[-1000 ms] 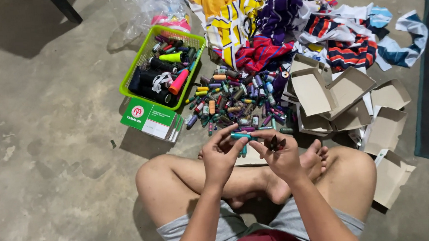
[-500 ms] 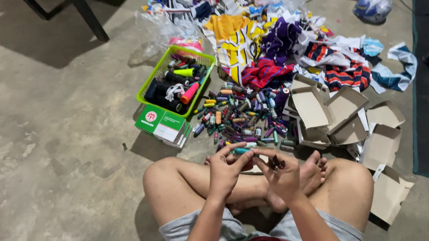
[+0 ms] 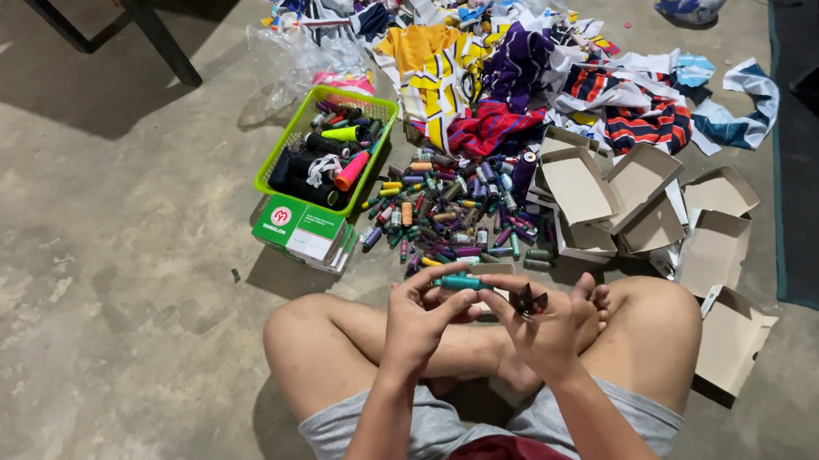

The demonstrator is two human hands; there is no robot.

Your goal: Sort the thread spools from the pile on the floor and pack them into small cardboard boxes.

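While the concrete floor (image 3: pixel 100 277) is strewn with fabric scraps (image 3: pixel 514 72), I judge the sorting barely begun: a big heap of thread spools (image 3: pixel 456 213) lies loose between the green basket (image 3: pixel 277 158), which holds a few larger cones, and the open cardboard boxes (image 3: pixel 654 205), which look unfilled. I sit cross-legged just behind the heap. My left hand (image 3: pixel 415 320) pinches one teal spool (image 3: pixel 458 281) at its fingertips above my shins, and my right hand (image 3: pixel 539 326) pinches a small dark object (image 3: pixel 528 300) I can't identify.
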